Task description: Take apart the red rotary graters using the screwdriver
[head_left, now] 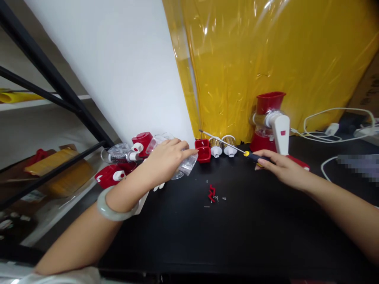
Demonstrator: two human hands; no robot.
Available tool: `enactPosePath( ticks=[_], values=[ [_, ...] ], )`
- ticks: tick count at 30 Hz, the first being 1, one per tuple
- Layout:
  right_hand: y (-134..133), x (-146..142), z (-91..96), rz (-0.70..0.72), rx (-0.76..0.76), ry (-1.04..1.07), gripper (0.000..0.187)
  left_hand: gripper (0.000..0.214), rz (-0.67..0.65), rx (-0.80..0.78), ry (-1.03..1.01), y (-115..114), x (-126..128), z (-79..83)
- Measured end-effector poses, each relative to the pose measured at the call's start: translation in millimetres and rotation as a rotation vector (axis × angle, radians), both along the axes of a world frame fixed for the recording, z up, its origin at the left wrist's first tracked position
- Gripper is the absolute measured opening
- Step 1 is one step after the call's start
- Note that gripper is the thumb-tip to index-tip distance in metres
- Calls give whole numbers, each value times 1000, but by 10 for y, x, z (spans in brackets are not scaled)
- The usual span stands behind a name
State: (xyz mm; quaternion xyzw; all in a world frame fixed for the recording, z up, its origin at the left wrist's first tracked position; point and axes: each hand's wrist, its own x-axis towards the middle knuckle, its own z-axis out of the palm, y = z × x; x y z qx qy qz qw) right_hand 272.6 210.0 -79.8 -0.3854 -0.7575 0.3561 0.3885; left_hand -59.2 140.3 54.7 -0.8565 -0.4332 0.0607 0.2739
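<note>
My left hand, with a pale green bangle on its wrist, curls over a clear plastic part on the black table. My right hand lies on the dark handle of a long screwdriver with a yellow collar; its metal shaft points left toward the yellow sheet. A red and white rotary grater stands just behind that hand. Small red clips and screws lie between my hands.
Red cups, two metal drum blades and several red, white and clear grater parts lie along the table's back and left. White cables run at the right. A yellow plastic sheet hangs behind. Black shelf bars cross the left.
</note>
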Motion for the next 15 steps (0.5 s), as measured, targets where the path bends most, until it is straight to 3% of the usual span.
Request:
enactPosePath(
  ticks=[4,8,12,15],
  values=[
    [-40,-262,-45,26,23,187,34,66,-7,50,-152,-29,22,56],
    [-15,-703,78,-46,114,277,35,72,-24,44,-290,5,113,46],
    [50,-1168,310,-49,233,250,72,71,63,-66,-397,125,214,50],
    [119,-1431,416,5,271,259,89,76,44,-99,-487,211,220,92]
  ],
)
